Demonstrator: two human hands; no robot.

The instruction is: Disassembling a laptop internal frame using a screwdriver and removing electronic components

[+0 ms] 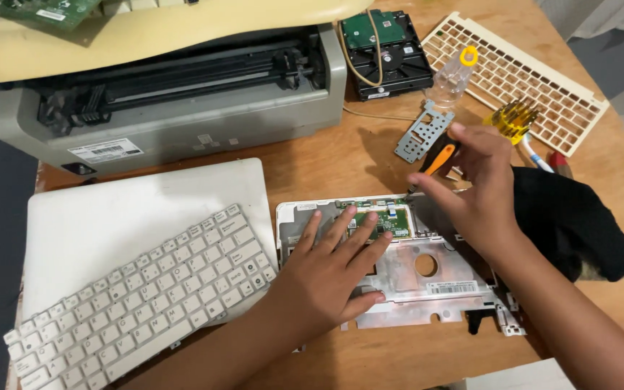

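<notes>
A white laptop palmrest frame point(427, 278) lies upside down on the wooden table, with a small green circuit board point(391, 220) at its top edge. My left hand point(330, 271) presses flat on the frame, fingers spread toward the green board. My right hand point(474, 191) grips an orange and black screwdriver point(438, 157), its tip pointing down at the frame's upper edge near the board.
A loose white keyboard point(139, 296) rests on a white laptop lid point(110, 217) at the left. A grey printer point(175, 94) stands behind. A hard drive point(386, 54), cream key frame point(521, 79), metal bracket point(422, 131), yellow bit set point(513, 119) and black cloth point(572, 220) lie to the right.
</notes>
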